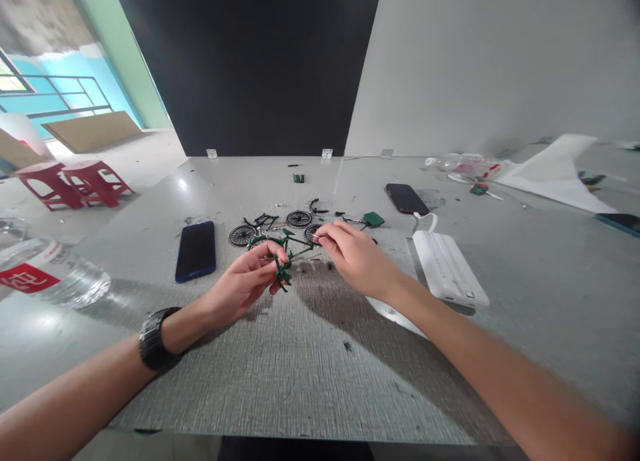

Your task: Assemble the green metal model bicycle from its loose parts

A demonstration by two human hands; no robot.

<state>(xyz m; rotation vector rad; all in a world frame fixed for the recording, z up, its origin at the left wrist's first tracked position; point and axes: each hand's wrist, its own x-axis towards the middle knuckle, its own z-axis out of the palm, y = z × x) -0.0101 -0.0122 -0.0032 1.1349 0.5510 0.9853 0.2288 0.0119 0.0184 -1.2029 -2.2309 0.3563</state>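
Note:
My left hand (245, 274) is closed around a green toy bicycle frame (283, 273), held tilted just above the tabletop. Thumb and fingers of my right hand (356, 256) pinch together at the far end of the frame; a thin pale sliver shows at the fingertips, too small to name. Behind the hands lie small bicycle parts: a black spoked wheel (243, 235), another wheel (299, 218), a black handlebar piece (315, 206) and a dark frame part (263, 220). A third wheel (311, 232) is partly covered by my right hand.
A blue-edged phone (195, 251) lies left, beside a water bottle (53, 272). To the right, a white power bank (447, 268) is cabled to a dark phone (406, 198). Green pieces (373, 219) and clear plastic packaging (465, 165) lie farther back. A black panel (250, 68) stands behind.

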